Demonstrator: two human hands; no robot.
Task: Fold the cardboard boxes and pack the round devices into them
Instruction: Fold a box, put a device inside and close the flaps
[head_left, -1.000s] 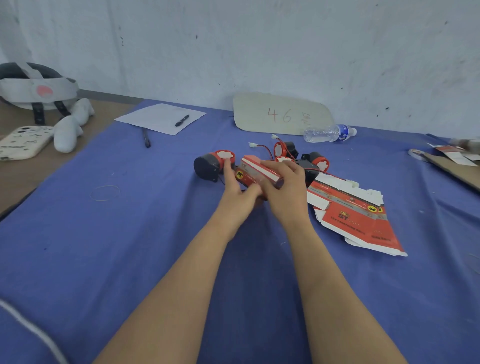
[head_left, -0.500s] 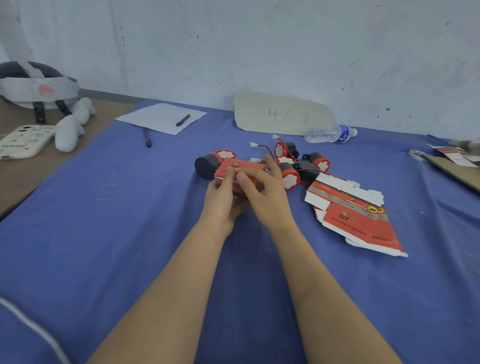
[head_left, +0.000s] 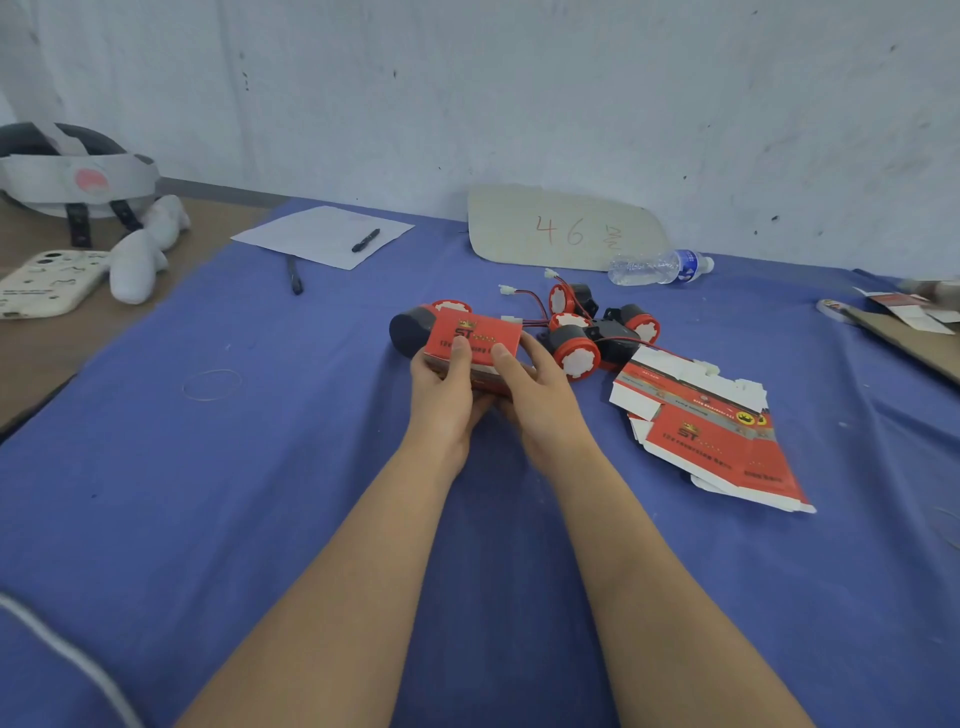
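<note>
Both hands are gripping one folded red box (head_left: 480, 335) over the blue cloth (head_left: 234, 493). The left hand (head_left: 444, 397) and right hand (head_left: 543, 402) are each clamping it, thumbs pressing on top and fingers curling beneath. At least four round devices (head_left: 574, 356) are lying just behind it and to its right. Flat boxes (head_left: 717, 441) are lying stacked further right, their number unclear.

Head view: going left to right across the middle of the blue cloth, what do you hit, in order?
rubber band → red box → cluster of round devices → flat boxes → brown cardboard sheet. I left out the dark round device behind the red box because it overlaps the box.
</note>
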